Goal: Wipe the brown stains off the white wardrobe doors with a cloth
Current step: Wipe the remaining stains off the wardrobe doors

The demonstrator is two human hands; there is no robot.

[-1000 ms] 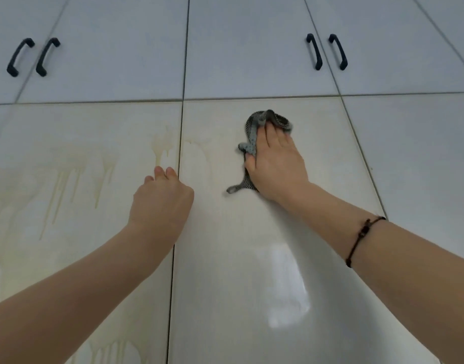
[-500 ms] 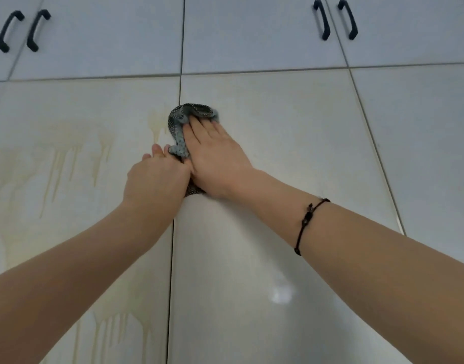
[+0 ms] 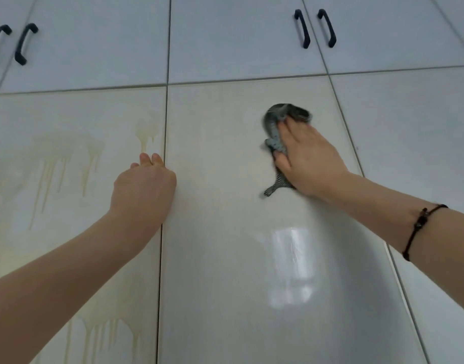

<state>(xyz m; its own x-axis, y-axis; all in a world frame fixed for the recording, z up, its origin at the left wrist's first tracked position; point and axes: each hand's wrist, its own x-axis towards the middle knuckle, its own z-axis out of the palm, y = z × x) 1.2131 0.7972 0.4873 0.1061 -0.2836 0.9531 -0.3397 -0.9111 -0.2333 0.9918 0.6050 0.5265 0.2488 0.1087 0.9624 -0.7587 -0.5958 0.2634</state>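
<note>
Cloth [image 3: 273, 132] is carried right, away from the seam, pressed under the flat right hand [image 3: 309, 160]; left hand [image 3: 144, 191] is rested open-fingered; brown stains [image 3: 47, 174] are left unwiped.

The right hand [image 3: 308, 158] lies palm-down on the cloth [image 3: 275, 143], pressing it with straight, slightly blurred fingers, the thumb along the cloth's lower left side and the forearm reaching in from the lower right. The left hand [image 3: 144, 190] is well to the left of the cloth and a little lower, its back to the camera and fingertips pointing up. It holds nothing, and its forearm rises from the lower left.
</note>
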